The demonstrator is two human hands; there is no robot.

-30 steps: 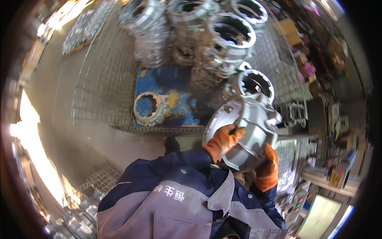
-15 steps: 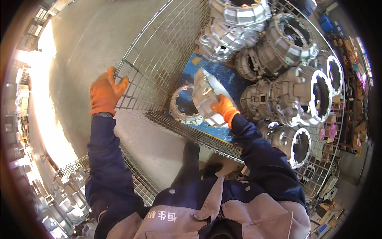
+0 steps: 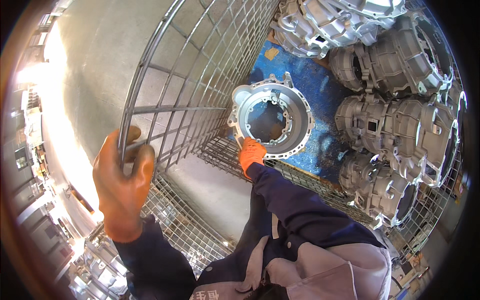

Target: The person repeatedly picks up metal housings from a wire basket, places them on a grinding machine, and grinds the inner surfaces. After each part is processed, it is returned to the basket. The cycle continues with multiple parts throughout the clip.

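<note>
In an orange glove, my left hand (image 3: 122, 185) hooks its fingers around the top edge of the wire mesh cage (image 3: 172, 107). My right hand (image 3: 251, 155), gloved in orange too, grips the near rim of a round silver metal housing (image 3: 299, 122). This housing sits low in the cage with its wide opening up, close to the mesh corner. Its rim has a row of holes, and a smaller bolt-holed ring shows inside. Whether that inner ring belongs to it or to a part beneath, I cannot tell.
Several larger gearbox casings (image 3: 395, 125) lie along the cage's right side, with another cluster (image 3: 325, 25) at the far end. The blue cage floor (image 3: 317, 145) is scuffed and carries a torn brown scrap (image 3: 271, 53). More metal parts (image 3: 100, 272) are at the lower left.
The housing, tilted in my right hand before, now lies flat with its opening up, over where a ring lay. My view has come lower and closer. My left hand stays on the cage edge.
</note>
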